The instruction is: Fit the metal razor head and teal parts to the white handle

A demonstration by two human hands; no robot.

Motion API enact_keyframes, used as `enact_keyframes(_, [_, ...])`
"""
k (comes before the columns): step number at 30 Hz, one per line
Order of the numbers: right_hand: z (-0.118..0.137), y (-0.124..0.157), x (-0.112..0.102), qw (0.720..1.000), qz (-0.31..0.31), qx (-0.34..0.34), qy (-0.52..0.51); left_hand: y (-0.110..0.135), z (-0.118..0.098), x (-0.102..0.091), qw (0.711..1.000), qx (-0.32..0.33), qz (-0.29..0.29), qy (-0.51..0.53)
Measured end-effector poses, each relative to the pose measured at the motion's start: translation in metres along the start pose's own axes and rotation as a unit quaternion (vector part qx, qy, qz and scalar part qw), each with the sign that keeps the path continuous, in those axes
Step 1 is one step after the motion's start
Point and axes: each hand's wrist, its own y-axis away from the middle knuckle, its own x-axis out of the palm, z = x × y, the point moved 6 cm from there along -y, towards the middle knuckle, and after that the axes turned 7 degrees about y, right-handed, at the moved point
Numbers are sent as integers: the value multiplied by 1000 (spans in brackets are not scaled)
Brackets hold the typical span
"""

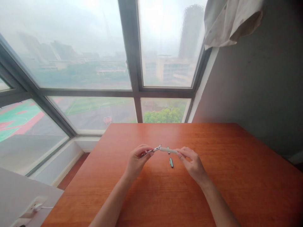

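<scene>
My left hand (139,157) pinches a razor handle (156,148), silver and black, its bare silver head end pointing right. In my right hand (191,160) is a pale, slim, slightly curved strip (168,150), pinched at its right end; I cannot make out what kind of thing it is. The strip's left end meets or nearly touches the razor's head, just above the table. Below the strip lies a green and black razor cartridge (171,162). A second razor cartridge (169,153) lies behind the strip, partly hidden by it.
The brown wooden table (151,195) spreads under both hands, its far edge near the window frame (134,93). A pale cloth (227,25) hangs at the upper right. To the lower left, a white plug (38,207) sits in a wall socket beside the table.
</scene>
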Motion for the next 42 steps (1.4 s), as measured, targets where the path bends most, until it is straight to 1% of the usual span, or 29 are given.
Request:
enact_keyframes(5, [-3, 0, -2, 1000, -20, 22, -4, 1, -1, 5, 1000, -7, 25, 6])
enact_keyframes(9, [-5, 1, -2, 999, -29, 33, -26, 1, -4, 4, 1000, 2, 15, 0])
enact_keyframes(14, [-3, 1, 2, 999, -15, 32, -33, 1, -5, 5, 1000, 0, 17, 10])
enact_keyframes(20, [5, 1, 4, 999, 11, 18, -49, 0, -6, 4, 999, -13, -11, 31])
enact_keyframes(25, [10, 0, 4, 997, 27, 12, -76, 1, -2, 2, 997, -40, -32, 52])
enact_keyframes(28, [7, 0, 5, 996, 26, 19, -80, 3, 2, 3, 995, -67, -34, 69])
enact_keyframes(30, [3, -1, 6, 996, 20, 28, -82, 5, 3, 7, 993, -80, -22, 80])
enact_keyframes(33, [0, -1, 6, 996, 11, 38, -86, 5, 1, 10, 993, -82, -9, 89])
enact_keyframes(37, [4, 0, 4, 995, 6, 30, -96, 4, 1, 7, 992, -83, -25, 88])
enact_keyframes(40, [6, 0, 5, 995, 17, 25, -93, 4, 3, 4, 991, -85, -46, 89])
enact_keyframes(42, [5, 0, 6, 996, 19, 25, -88, 4, 3, 4, 991, -87, -48, 91])
